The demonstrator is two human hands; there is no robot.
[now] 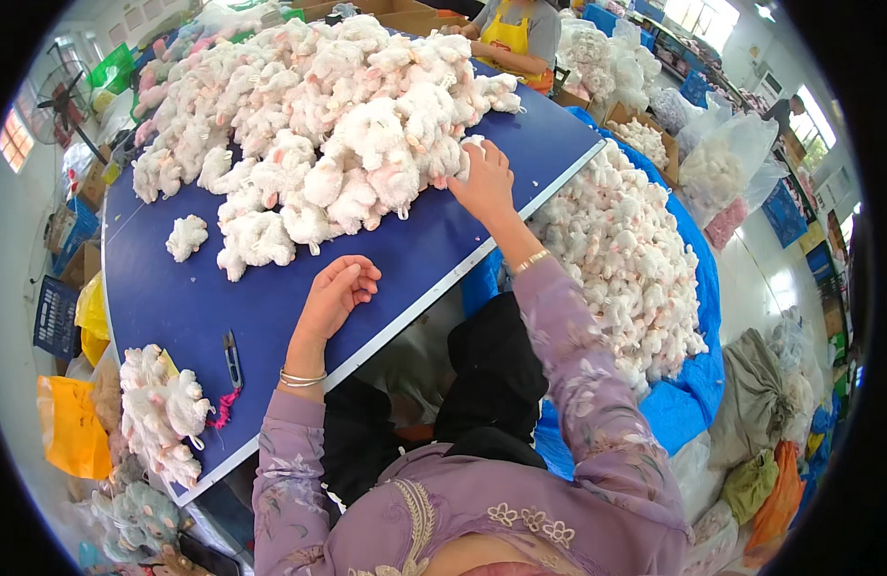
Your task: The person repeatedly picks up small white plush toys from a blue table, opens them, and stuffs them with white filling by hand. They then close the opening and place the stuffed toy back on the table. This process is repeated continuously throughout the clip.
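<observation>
A big heap of small white plush toys (309,115) with pink patches covers the far part of the blue tabletop. At the heap's right side, my right hand (484,182) is closed on a white plush toy (470,143), mostly hidden by the fingers. My left hand (338,296) hovers over the table in front of the heap, fingers loosely curled in, with nothing seen in it. One loose plush toy (186,237) lies apart on the left. Nearer me are small thread snips (232,359) with a pink tie, beside a smaller plush pile (160,413).
The blue table (271,331) has a pale metal edge. Right of it, a blue sheet (688,370) holds another large heap of white plush toys (621,250). A person in a yellow apron (509,46) is across the table. Bags and crates stand around; a fan (67,101) is far left.
</observation>
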